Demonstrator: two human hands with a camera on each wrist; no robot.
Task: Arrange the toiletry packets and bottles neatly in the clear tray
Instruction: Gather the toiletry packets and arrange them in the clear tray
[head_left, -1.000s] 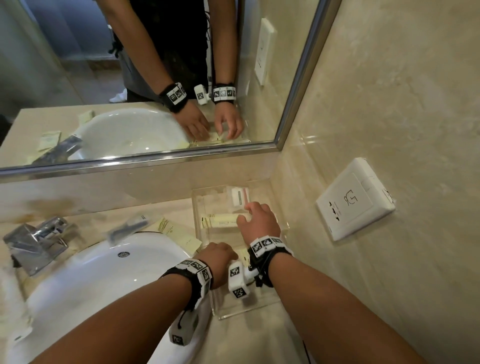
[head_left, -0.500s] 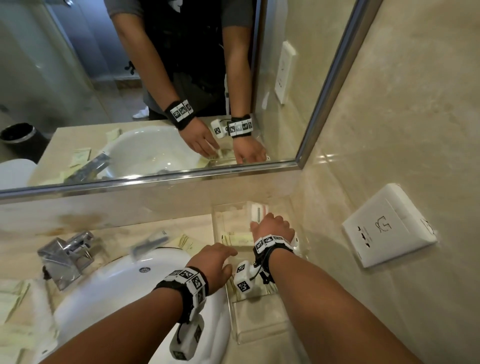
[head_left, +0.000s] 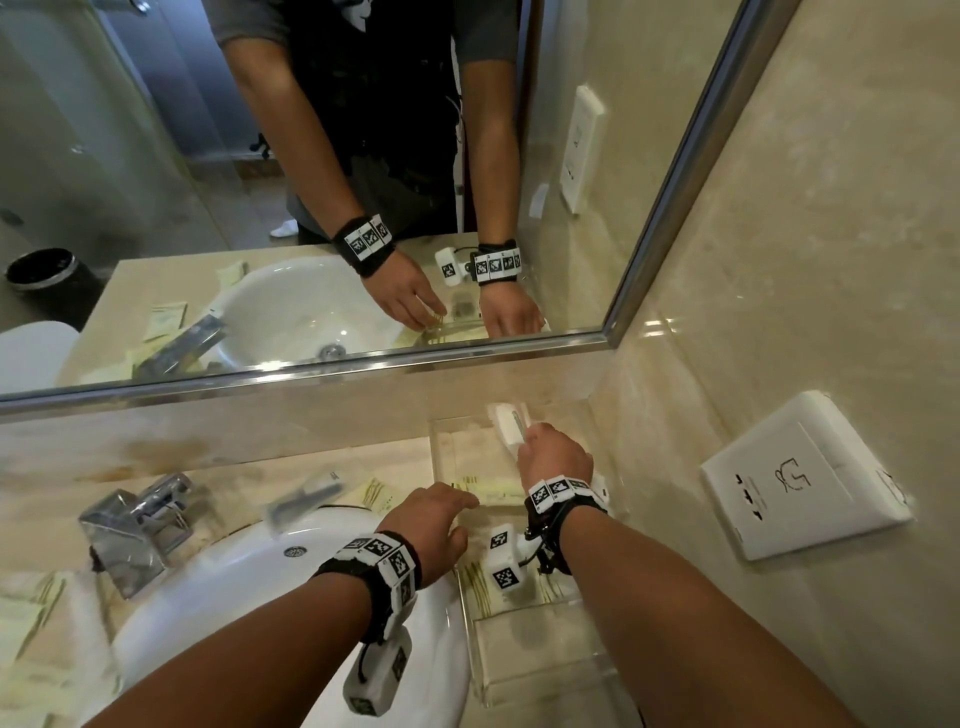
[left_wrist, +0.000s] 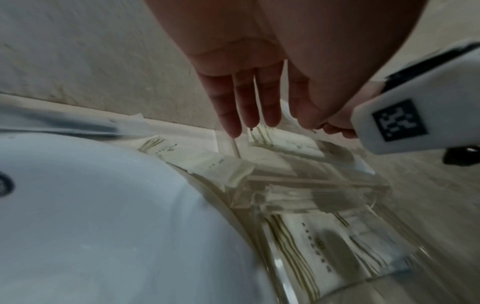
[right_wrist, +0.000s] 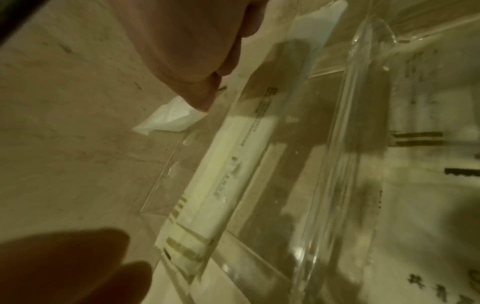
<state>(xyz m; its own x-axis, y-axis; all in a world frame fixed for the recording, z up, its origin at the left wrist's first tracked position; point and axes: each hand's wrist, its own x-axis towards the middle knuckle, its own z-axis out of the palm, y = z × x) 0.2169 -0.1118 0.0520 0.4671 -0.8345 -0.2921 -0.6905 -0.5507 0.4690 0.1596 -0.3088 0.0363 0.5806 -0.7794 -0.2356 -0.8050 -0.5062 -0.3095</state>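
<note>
The clear tray (head_left: 540, 693) stands on the counter between the sink and the right wall, split into compartments. A long pale yellow packet (head_left: 493, 487) lies across its middle compartment, seen close up in the right wrist view (right_wrist: 228, 174). Another striped packet (left_wrist: 311, 246) lies in a nearer compartment. My right hand (head_left: 555, 457) reaches into the far end and pinches a white packet (head_left: 510, 428), whose corner shows under the fingertips (right_wrist: 168, 120). My left hand (head_left: 436, 514) hovers at the tray's left wall with straight fingers (left_wrist: 246, 107), holding nothing.
The white sink (head_left: 249, 603) and chrome faucet (head_left: 135, 525) sit left of the tray. Loose packets lie on the counter behind the sink (head_left: 376, 491), one with a dark item (head_left: 306, 493), and more at the far left (head_left: 26, 623). A wall socket (head_left: 800, 478) is on the right.
My right hand has moved deeper into the tray, onto the white packet at the far end. My left hand has uncurled and stretched its fingers toward the tray's left wall.
</note>
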